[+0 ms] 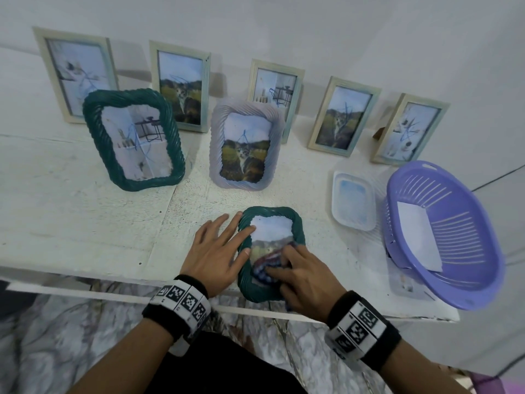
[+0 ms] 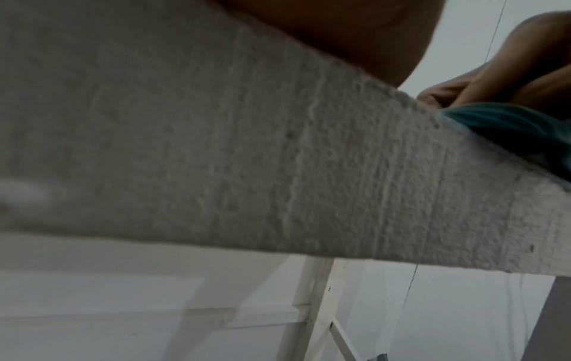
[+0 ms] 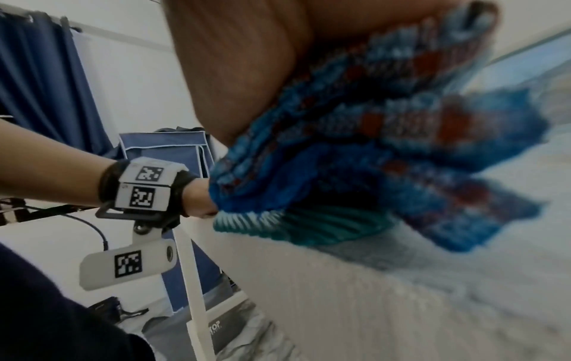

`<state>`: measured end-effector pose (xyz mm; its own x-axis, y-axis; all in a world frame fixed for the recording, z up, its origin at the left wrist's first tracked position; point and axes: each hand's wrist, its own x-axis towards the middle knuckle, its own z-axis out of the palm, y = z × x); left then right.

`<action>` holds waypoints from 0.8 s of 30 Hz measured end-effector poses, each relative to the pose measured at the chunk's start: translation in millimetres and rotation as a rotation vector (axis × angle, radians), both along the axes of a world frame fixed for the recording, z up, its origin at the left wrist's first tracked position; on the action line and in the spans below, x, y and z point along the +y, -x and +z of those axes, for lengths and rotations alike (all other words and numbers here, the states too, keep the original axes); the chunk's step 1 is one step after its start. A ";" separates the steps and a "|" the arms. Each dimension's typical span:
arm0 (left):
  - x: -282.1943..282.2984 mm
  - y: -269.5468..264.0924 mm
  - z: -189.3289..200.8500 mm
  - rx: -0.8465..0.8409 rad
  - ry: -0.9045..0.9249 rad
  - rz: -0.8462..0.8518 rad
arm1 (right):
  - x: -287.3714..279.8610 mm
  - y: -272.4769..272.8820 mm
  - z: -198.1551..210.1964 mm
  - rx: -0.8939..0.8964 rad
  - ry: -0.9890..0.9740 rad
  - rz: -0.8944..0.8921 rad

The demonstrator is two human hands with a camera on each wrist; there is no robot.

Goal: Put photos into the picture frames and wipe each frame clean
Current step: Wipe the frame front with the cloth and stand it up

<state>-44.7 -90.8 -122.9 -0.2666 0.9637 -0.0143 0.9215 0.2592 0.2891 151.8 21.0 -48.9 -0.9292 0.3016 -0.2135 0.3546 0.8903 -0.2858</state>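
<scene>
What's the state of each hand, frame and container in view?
left hand: flat, fingers straight, pressing the lying frame's left edge.
right hand: pressing the checked cloth onto the glass.
small green frame: lying flat at table edge, photo in.
large green frame: upright, photo in.
lilac frame: upright, photo in.
five pale frames: upright, filled.
purple basket: tilted, paper inside.
clear tray: flat.

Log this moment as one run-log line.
step: wiping | left hand: open, steadying small green frame flat on table | right hand: pressing checked cloth on its glass | seven frames standing behind
</scene>
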 end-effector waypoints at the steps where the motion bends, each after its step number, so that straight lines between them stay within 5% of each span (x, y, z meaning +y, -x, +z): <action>1: 0.3 0.2 0.2 -0.001 0.002 0.000 | 1.9 -1.4 1.9 -0.006 0.009 0.019; 7: 1.5 -0.5 0.2 -0.006 0.009 0.002 | 23.8 34.6 -10.5 -0.050 -0.109 -0.123; 13: 0.5 -0.5 1.9 0.004 0.013 0.004 | 7.9 4.8 0.8 -0.022 -0.016 0.049; 19: 1.1 -0.7 1.3 0.003 0.015 0.005 | 27.0 33.0 -7.2 -0.024 -0.128 -0.128; 24: 0.5 -1.8 1.2 0.006 0.004 0.015 | -0.3 -3.2 -1.9 0.030 -0.034 0.018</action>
